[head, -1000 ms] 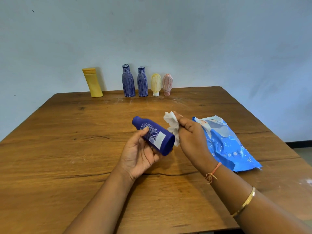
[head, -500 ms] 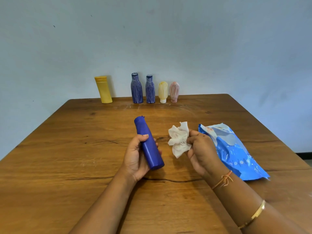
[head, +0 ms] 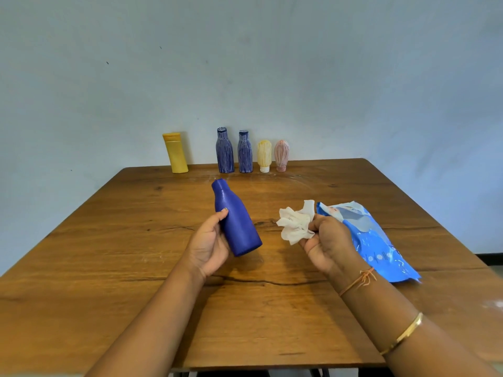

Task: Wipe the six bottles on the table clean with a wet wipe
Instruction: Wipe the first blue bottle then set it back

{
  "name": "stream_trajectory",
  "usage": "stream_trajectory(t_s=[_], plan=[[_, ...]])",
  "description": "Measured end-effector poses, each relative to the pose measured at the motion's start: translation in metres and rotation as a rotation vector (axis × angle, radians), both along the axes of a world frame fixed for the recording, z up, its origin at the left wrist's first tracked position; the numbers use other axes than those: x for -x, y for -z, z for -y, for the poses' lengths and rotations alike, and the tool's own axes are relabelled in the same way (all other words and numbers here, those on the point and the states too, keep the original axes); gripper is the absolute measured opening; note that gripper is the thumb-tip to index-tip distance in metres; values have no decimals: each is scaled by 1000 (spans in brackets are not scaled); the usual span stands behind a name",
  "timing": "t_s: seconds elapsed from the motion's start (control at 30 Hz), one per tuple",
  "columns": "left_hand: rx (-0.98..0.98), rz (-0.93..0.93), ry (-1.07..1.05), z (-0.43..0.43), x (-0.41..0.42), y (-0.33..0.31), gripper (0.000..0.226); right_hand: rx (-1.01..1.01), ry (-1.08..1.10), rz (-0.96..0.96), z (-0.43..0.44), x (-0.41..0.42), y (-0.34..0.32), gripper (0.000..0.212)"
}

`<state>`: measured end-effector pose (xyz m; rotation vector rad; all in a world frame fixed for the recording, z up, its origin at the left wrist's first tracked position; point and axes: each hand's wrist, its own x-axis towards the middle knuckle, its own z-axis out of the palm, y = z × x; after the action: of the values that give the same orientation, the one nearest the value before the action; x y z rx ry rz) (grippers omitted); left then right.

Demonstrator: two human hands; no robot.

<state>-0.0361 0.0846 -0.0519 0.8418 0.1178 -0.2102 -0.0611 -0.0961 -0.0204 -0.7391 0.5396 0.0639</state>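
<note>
My left hand [head: 208, 244] grips a plain dark blue bottle [head: 236, 220] above the table's middle, its cap tilted away from me. To its right, my right hand [head: 328, 244] pinches a crumpled white wet wipe [head: 295, 225], a short gap away from the bottle. Along the table's far edge stand a yellow bottle [head: 175, 153], two blue streaked bottles [head: 224, 151] [head: 245, 152], a small pale yellow bottle [head: 264, 155] and a small pink bottle [head: 281, 155], both cap-down.
A blue wet wipe pack [head: 373, 240] lies flat on the wooden table [head: 109, 268] just right of my right hand. A pale wall rises right behind the row of bottles. The table's near edge is below my forearms.
The wipe has come off the blue bottle and my hands have moved apart. My left hand has turned the bottle so its label is hidden and its cap points away.
</note>
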Motion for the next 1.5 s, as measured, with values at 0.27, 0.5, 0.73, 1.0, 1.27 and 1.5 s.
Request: stream_trajectory(t_s=[0.27, 0.5, 0.73, 1.0, 1.27, 1.5], plan=[[10, 80, -33, -1, 11, -12, 26, 12, 12, 51, -5, 19, -18, 50], [-204, 142, -107, -2, -7, -12, 26, 29, 3, 27, -5, 10, -14, 46], [-870, 277, -265, -32, -72, -19, 47, 55, -51, -23, -14, -28, -13, 46], [-1127, 383, -321, -85, -176, -28, 47, -9, 1, -29, -8, -104, -14, 49], [-1323, 386, -292, -108, -276, -25, 42, -65, 50, 23, -9, -167, -10, 32], [-1479, 367, -187, -119, -322, -13, 44, -110, 30, 37, -12, -192, 0, 43]])
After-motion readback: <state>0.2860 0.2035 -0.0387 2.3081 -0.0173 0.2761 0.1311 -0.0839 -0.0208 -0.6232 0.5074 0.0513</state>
